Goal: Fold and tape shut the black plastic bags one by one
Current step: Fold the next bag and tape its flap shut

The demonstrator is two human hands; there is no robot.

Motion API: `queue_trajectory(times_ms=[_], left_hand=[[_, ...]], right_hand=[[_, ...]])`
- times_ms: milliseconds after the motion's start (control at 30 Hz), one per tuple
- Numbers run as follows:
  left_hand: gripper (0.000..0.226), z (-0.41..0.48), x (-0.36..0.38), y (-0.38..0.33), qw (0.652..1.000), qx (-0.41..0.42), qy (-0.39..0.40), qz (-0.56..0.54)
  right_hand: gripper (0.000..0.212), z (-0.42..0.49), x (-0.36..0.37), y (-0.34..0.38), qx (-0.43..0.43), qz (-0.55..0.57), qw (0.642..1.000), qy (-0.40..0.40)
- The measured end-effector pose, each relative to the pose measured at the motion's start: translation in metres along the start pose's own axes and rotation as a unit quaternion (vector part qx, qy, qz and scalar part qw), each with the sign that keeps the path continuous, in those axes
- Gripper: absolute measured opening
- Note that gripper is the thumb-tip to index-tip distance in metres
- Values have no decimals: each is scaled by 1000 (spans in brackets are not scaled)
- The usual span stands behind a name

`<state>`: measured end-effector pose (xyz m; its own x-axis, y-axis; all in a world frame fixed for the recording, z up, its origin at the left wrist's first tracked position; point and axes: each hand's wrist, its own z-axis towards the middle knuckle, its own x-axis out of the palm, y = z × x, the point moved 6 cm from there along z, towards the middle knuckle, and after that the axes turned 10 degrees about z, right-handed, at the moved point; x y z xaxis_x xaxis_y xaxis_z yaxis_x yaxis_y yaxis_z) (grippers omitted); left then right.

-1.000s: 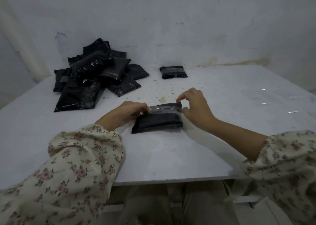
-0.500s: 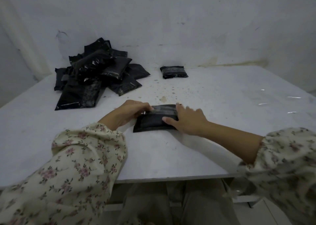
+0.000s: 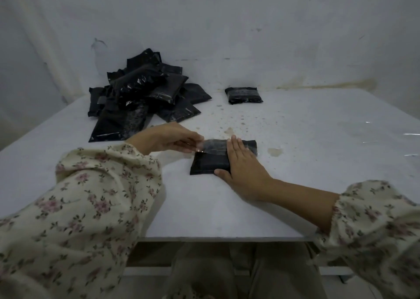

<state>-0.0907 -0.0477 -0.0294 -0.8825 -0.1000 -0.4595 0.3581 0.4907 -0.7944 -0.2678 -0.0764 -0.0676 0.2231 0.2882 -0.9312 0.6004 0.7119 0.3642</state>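
Observation:
A folded black plastic bag (image 3: 209,162) lies on the white table (image 3: 318,144) in front of me. A strip of clear tape (image 3: 213,147) runs across its far edge. My left hand (image 3: 168,138) pinches the tape's left end, just off the bag's left side. My right hand (image 3: 243,169) lies flat on the bag's right half, fingers straight, pressing it down. A pile of several black bags (image 3: 145,98) sits at the far left. One folded, taped bag (image 3: 243,95) lies alone at the far middle.
A grey wall (image 3: 250,37) stands right behind the table. Clear tape strips (image 3: 409,137) stick at the table's right edge. Small stains (image 3: 273,151) dot the surface near the bag. My legs show below the near edge.
My right hand went from pinching the tape's right end to lying flat on the bag, then slid right. My left hand kept hold of the tape's left end.

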Motion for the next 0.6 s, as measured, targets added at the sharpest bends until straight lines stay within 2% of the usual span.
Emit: queue_trajectory(times_ms=[100,333,600], left_hand=[[20,-1,3,-1,1000,-15,0,-24],[9,-4,8,5,994,-52,-22,-89],[22,2,20,18,994,-25,-102,-5]], right_hand=[[83,0,0,1,0,-2,1000,-1],[83,0,1,-1,-2,-2,1000,4],[82,2,2,-2,-5,-6,1000,6]])
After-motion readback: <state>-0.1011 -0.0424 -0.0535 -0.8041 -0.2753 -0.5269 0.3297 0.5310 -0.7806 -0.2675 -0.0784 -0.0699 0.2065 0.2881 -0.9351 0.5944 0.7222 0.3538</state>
